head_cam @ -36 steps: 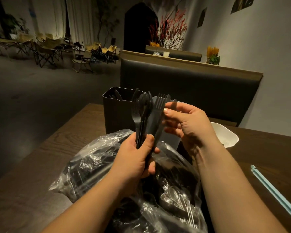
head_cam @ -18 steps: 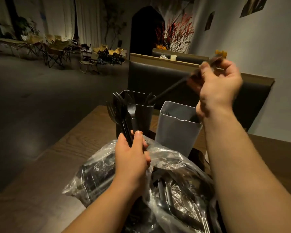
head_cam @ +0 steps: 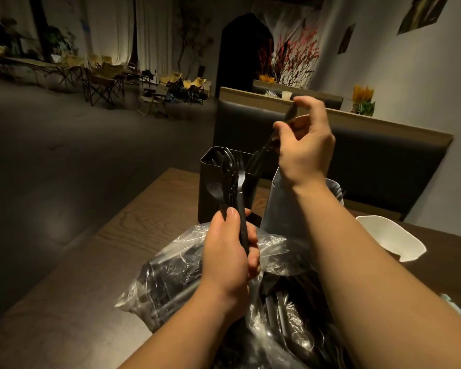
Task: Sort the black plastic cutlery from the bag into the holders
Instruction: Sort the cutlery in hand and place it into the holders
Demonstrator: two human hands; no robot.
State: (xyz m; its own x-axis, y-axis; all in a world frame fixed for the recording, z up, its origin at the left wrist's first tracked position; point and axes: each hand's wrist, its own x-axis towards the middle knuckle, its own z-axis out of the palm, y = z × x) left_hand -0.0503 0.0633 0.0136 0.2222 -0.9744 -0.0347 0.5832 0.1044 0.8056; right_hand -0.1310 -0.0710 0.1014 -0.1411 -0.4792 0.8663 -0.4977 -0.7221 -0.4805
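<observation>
My left hand [head_cam: 229, 259] grips the handles of a bundle of black plastic cutlery [head_cam: 230, 177], spoons and forks standing upright above the clear plastic bag [head_cam: 171, 275]. The bag lies on the wooden table and holds more black cutlery. My right hand [head_cam: 304, 150] is raised over the two holders and pinches a single black piece [head_cam: 261, 153] that slants down, its lower end at the mouth of the dark holder [head_cam: 210, 203]. Several pieces stand in that holder. The pale grey holder [head_cam: 280, 214] is beside it on the right, partly hidden by my right forearm.
A white container [head_cam: 394, 235] sits on the table [head_cam: 104, 249] to the right of the holders. A pale blue object [head_cam: 447, 298] shows at the right edge. A dark padded bench back [head_cam: 383, 161] runs behind the table. The table's left edge drops to open floor.
My right hand pulled one piece from the bundle, lifted it high, then lowered it so its tip reaches the dark holder. My left hand kept the bundle, shifting slightly right.
</observation>
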